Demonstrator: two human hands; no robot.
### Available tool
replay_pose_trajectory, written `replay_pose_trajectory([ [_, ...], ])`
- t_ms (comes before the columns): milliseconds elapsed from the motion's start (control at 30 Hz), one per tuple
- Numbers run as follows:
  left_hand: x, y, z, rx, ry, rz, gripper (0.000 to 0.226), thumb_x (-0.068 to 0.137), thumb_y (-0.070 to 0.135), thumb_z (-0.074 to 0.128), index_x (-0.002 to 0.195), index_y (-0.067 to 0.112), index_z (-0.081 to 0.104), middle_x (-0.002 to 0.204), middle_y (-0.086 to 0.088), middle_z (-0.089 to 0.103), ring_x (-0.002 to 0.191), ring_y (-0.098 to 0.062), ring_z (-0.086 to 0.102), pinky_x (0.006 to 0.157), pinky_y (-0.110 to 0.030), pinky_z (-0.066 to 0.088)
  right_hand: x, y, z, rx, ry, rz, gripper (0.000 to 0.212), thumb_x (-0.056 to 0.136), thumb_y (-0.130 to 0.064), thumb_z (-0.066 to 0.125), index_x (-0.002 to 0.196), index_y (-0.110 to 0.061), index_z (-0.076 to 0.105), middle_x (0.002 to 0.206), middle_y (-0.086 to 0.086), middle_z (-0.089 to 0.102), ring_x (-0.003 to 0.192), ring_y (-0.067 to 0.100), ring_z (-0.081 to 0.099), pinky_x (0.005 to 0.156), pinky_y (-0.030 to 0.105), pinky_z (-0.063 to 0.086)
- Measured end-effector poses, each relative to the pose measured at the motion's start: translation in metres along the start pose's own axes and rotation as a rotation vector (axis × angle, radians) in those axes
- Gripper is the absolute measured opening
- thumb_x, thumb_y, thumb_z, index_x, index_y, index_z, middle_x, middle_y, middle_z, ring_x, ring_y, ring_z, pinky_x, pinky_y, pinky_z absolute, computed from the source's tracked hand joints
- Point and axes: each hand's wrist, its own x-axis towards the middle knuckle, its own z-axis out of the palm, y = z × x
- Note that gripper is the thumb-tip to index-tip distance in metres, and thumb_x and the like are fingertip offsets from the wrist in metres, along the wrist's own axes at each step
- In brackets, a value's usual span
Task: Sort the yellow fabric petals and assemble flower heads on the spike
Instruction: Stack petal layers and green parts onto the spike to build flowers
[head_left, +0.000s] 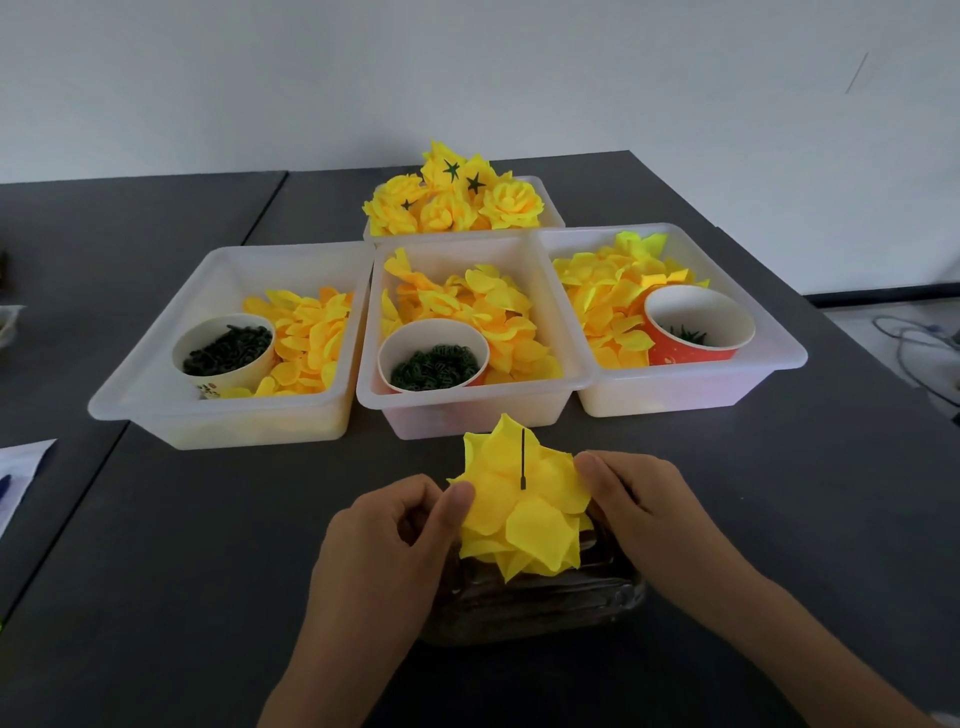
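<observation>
Both hands pinched the yellow fabric petal stack (524, 512) on the thin black spike (522, 460): left hand (395, 530) and right hand (639, 499) should press evenly downward, keeping layers centred.

Matt fabric petals (524, 512), translucent plastic bins (467, 405)

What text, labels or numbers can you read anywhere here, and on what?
No text is readable.
Left paper cup: small red and dark print low on its wall, too blurred to read.
Red paper cup: pale marks, no legible words.
Paper at the table's left edge: nothing legible.
</observation>
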Motion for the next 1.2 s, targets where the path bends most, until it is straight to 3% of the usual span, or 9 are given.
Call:
replay_pose_trajectory([
  [167,-0.002,0.016,-0.011,0.043,0.261,0.027,0.046,0.077,0.074,0.025,0.082,0.036,0.050,0.074,0.015,0.059,0.075,0.003,0.057,0.058,-0.024,0.039,0.000,-0.008,-0.017,0.044,0.007,0.064,0.057,0.082,-0.066,0.023,0.064,-0.019,0.052,0.054,-0.010,0.051,0.049,0.003,0.047,0.051,0.015,0.038],
  [267,-0.008,0.032,-0.017,0.078,0.366,0.285,0.019,0.089,0.055,0.041,0.094,0.039,0.051,0.093,0.021,0.056,0.092,-0.002,0.053,0.072,-0.016,0.038,0.018,-0.009,-0.053,-0.051,0.131,0.035,0.047,0.093,-0.053,0.032,0.069,-0.021,0.058,0.060,-0.003,0.056,0.054,0.008,0.051,0.049,0.018,0.040],
  [433,-0.016,0.040,0.006,0.450,0.199,0.674,0.044,0.083,0.054,0.044,0.114,0.031,0.066,0.121,0.006,0.066,0.113,-0.020,0.064,0.092,-0.052,0.047,0.101,0.015,-0.131,-0.432,0.433,0.012,0.027,0.090,-0.011,0.044,0.072,-0.018,0.063,0.073,0.002,0.066,0.064,0.017,0.054,0.057,0.026,0.038],
  [567,-0.015,0.033,0.023,0.790,-0.037,0.578,0.072,0.075,0.066,0.034,0.124,0.025,0.066,0.129,0.000,0.064,0.114,-0.023,0.064,0.081,-0.063,0.045,0.170,0.057,-0.148,-0.713,0.020,0.239,0.023,0.094,-0.017,0.046,0.096,-0.015,0.069,0.109,0.008,0.064,0.098,0.026,0.057,0.077,0.027,0.037],
  [667,-0.016,0.027,0.026,0.841,-0.064,0.553,0.076,0.074,0.066,0.033,0.131,0.025,0.060,0.134,-0.001,0.060,0.117,-0.023,0.061,0.080,-0.065,0.042,0.187,0.081,-0.136,-0.893,-0.293,0.275,0.027,0.098,-0.025,0.044,0.113,-0.016,0.064,0.114,0.004,0.062,0.105,0.024,0.056,0.084,0.027,0.038],
  [800,-0.020,0.026,0.025,0.801,-0.057,0.532,0.069,0.079,0.058,0.033,0.140,0.027,0.046,0.142,0.002,0.053,0.125,-0.019,0.054,0.084,-0.066,0.041,0.190,0.101,-0.132,-0.887,-0.285,0.195,0.017,0.093,-0.024,0.055,0.105,-0.022,0.068,0.099,0.001,0.065,0.094,0.023,0.060,0.086,0.036,0.049],
  [967,-0.025,0.026,0.023,0.500,-0.062,0.459,0.055,0.093,0.050,0.030,0.141,0.031,0.046,0.146,0.004,0.047,0.133,-0.019,0.046,0.099,-0.066,0.025,0.193,0.106,-0.132,-0.860,-0.321,0.303,0.033,0.095,-0.019,0.054,0.128,-0.020,0.057,0.121,0.005,0.060,0.113,0.027,0.053,0.100,0.040,0.041],
  [1100,-0.028,0.024,0.022,0.328,-0.022,0.466,0.045,0.095,0.044,0.035,0.137,0.035,0.052,0.145,0.006,0.049,0.134,-0.014,0.044,0.107,-0.064,0.020,0.191,0.110,-0.134,-0.789,-0.232,0.281,0.032,0.095,-0.005,0.051,0.126,-0.011,0.058,0.111,0.006,0.059,0.098,0.020,0.050,0.087,0.031,0.037],
  [1200,-0.027,0.022,0.024,0.299,0.059,0.520,0.036,0.088,0.024,0.058,0.122,0.032,0.065,0.136,0.004,0.058,0.127,-0.017,0.052,0.106,-0.065,0.026,0.191,0.108,-0.136,-0.803,-0.143,0.299,0.027,0.094,-0.004,0.050,0.119,-0.002,0.060,0.111,0.015,0.061,0.102,0.033,0.054,0.086,0.035,0.038],
])
